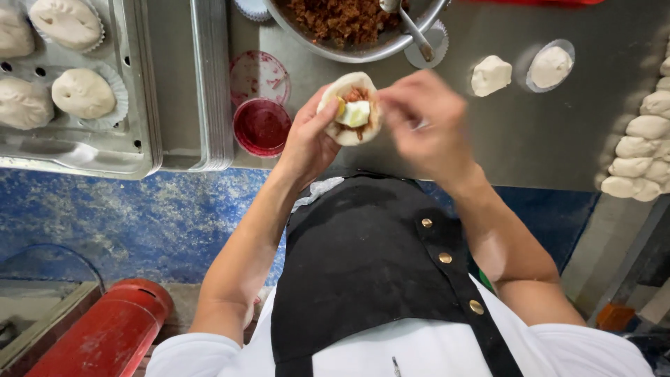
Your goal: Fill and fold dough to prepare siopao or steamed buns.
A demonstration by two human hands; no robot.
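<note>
Metal bowl (363, 49) at the top edge of the steel table (544, 139): holds brown minced filling (335, 17), with a spoon (415, 31) leaning over its rim. Small red cup (262, 126) just left of the hands, dark red inside; its clear lid (259, 75) lies flat just behind it. Metal tray (132, 139) at far left: filled buns (82, 93) sit in paper liners in its hollows. Right of the bowl, one loose dough lump (490, 75) on the bare table, and beside it a second lump resting in a shallow clear dish (551, 66). A row of dough pieces (642, 150) runs down the right edge.

Left hand (310, 139): fingers curled up, cupping an open dough round (351, 108) above the table's near edge. The round carries brown filling and a pale chunk with a yellow bit, sitting in its middle, above the palm, thumb pressed on its left rim.

Right hand (426, 119): blurred, fingers bunched together, just right of the dough round at its edge. Cannot tell whether it pinches the dough.

Black apron (370, 258) below.
</note>
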